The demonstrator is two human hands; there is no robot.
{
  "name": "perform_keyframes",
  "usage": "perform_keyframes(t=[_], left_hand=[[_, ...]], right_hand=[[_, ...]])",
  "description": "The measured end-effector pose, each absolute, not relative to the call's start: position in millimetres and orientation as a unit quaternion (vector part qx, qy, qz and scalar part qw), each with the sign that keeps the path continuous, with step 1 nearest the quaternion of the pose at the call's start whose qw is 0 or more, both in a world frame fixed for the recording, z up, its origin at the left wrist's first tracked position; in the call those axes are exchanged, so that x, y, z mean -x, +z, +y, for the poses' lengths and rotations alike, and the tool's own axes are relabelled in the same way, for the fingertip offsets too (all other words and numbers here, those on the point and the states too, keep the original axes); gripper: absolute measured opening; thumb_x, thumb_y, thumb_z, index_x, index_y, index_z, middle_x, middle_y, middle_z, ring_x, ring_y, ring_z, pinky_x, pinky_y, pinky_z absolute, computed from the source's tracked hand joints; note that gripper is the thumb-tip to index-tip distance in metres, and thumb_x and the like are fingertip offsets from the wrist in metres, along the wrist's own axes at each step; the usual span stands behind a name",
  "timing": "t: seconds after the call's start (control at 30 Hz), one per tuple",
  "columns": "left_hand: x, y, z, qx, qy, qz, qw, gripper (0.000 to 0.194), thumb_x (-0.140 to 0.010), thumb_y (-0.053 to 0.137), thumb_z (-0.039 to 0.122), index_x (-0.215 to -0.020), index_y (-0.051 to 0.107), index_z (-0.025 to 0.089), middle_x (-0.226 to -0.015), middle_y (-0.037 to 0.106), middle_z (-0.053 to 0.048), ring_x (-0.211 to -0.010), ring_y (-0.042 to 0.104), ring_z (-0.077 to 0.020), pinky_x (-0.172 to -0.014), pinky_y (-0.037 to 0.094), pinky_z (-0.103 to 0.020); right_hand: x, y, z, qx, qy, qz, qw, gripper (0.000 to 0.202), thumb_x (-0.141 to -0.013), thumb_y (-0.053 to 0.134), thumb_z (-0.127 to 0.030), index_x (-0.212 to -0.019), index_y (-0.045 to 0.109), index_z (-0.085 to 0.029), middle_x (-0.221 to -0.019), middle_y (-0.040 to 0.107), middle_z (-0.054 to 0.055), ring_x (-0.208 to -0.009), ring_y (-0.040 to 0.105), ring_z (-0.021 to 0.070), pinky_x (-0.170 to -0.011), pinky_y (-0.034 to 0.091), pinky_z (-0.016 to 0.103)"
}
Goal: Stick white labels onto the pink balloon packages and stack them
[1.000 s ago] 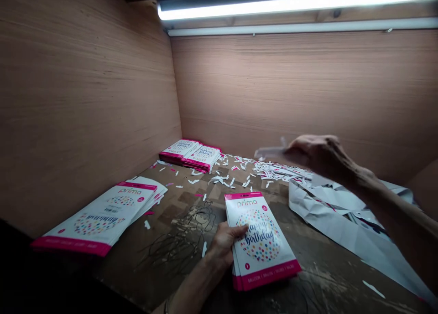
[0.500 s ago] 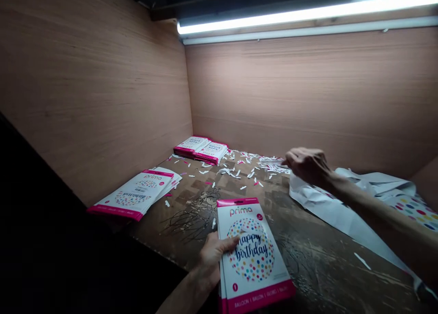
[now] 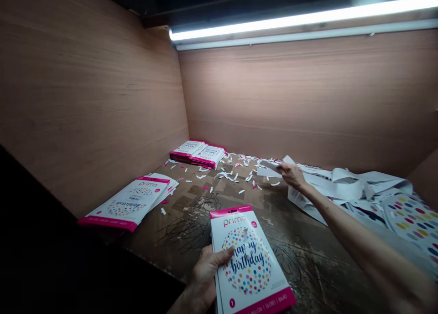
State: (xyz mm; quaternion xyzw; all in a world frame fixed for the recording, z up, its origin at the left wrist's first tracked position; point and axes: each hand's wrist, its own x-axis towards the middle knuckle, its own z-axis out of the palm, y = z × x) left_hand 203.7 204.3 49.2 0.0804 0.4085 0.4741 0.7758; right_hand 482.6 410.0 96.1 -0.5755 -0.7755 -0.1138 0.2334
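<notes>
In the lower middle, my left hand (image 3: 207, 273) grips a small stack of balloon packets (image 3: 251, 284), thumb across the front. The top packet is white with pink ends, a dotted circle and "happy birthday" lettering; a small pale scrap lies over the word "happy". Farther off, to the right, my right hand (image 3: 292, 175) is closed on white sheeting (image 3: 268, 169), which looks like thin paper or film. Crumpled white sheeting of the same look (image 3: 345, 177) lies beside it, with a dotted printed piece (image 3: 410, 216) at the far right. My right fingertips are partly hidden.
Two packet stacks (image 3: 208, 155) sit in the back left corner. A fanned packet pile (image 3: 128, 202) lies at the left edge. White and pink paper scraps (image 3: 229, 176) litter the worktop (image 3: 191, 213). Wooden walls (image 3: 290, 100) enclose it under a lit tube (image 3: 308, 18).
My right hand has lifted the white sheeting, which now shows on both sides of it and has shifted, baring more of the dotted piece. My left hand keeps its hold on the packets.
</notes>
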Motion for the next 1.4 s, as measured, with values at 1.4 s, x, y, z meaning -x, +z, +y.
perform_keyframes(t=[1.4], left_hand=[[-199,57,197,-0.150,0.501,0.414,0.745,0.041,-0.050,0.075,0.005,-0.090,0.064,0.002,-0.088,0.067,-0.021,-0.083,0.062,-0.0371,-0.082,0.046,-0.050]], right_hand=[[-378,97,270,0.475,0.248,-0.776,0.332,0.027,-0.079,0.050,-0.035,-0.061,0.058,-0.016,-0.061,0.058,0.003,-0.058,0.049,0.0140,-0.054,0.036,0.026]])
